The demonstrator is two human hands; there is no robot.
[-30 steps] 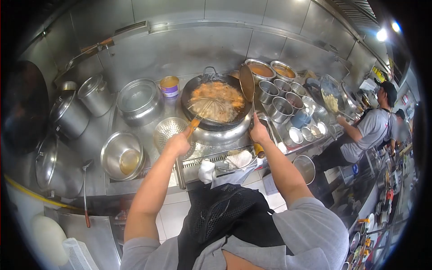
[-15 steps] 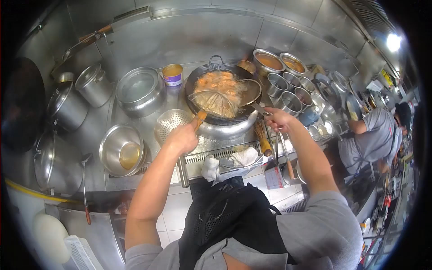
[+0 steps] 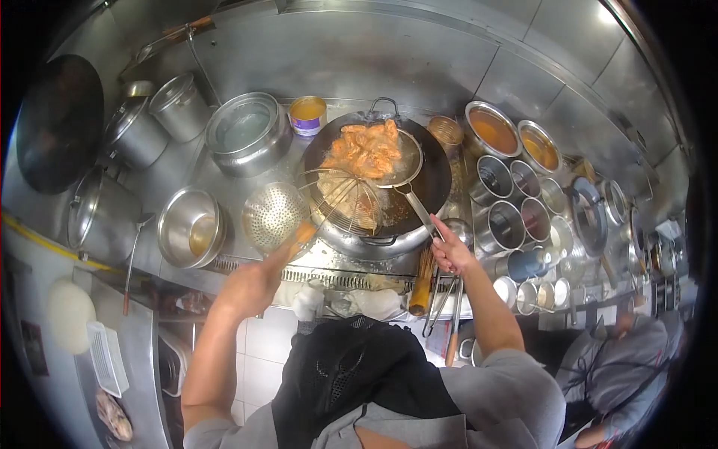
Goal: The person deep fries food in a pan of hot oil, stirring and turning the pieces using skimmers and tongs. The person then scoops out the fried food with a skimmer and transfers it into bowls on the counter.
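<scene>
Now grasping the wooden handle of a wire skimmer (image 3: 344, 202) with the left hand (image 3: 249, 286), nearer than the wok (image 3: 435, 161) and to its left, with fingers wrapped around the wood. Holding the metal handle of a mesh strainer (image 3: 410, 161) in the right hand (image 3: 452, 253), just off the wok's near right edge, with fingers curled on it; cannot tell how tightly. Can see a bamboo brush (image 3: 421, 288) below that hand, and a perforated ladle (image 3: 275, 213) left of the wok.

Have brought the strainer down into the wok from its right rim, where held nearly upright a second ago, and drawn the left hand back toward the body. Now have orange-brown pieces (image 3: 366, 146) heaped inside the wok's rim, seemingly on the strainer's left part, with far less bubbling around than a second ago. Would read that as a shift from loose frying to gathering up out of the oil; cannot tell whether the lowest pieces touch liquid.

Farther off, can see a purple-labelled tin (image 3: 308, 126) behind the wok to the left, and a steel wall (image 3: 359, 60) beyond.
</scene>
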